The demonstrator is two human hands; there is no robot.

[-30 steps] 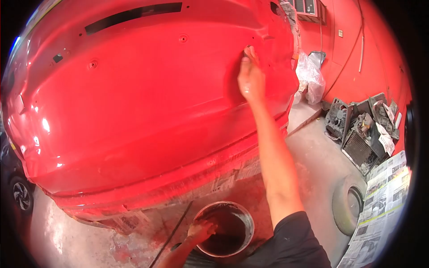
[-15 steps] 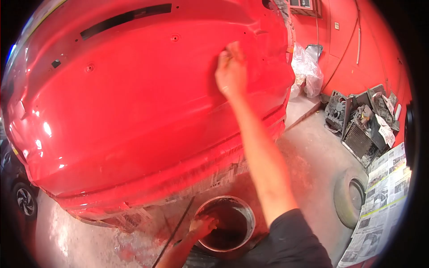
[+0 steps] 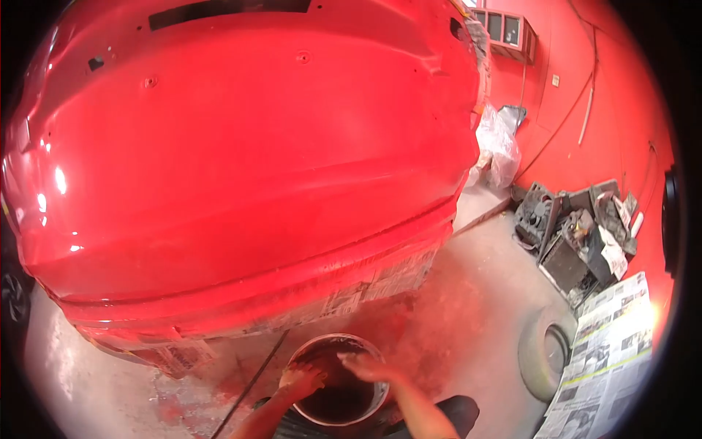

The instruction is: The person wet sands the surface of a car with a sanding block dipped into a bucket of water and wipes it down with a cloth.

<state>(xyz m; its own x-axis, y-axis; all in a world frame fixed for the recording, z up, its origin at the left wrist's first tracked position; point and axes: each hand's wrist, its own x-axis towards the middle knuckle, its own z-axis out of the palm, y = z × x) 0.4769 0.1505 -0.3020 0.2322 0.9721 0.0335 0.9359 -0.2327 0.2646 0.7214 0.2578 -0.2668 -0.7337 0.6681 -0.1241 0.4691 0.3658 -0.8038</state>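
The red panel (image 3: 256, 146) lies beyond the bucket (image 3: 386, 395); at the bucket's left side, the left hand (image 3: 303, 379) is partly open; at its right, the right hand (image 3: 365, 367) has fingers nearly straight; cannot tell if either grips anything.
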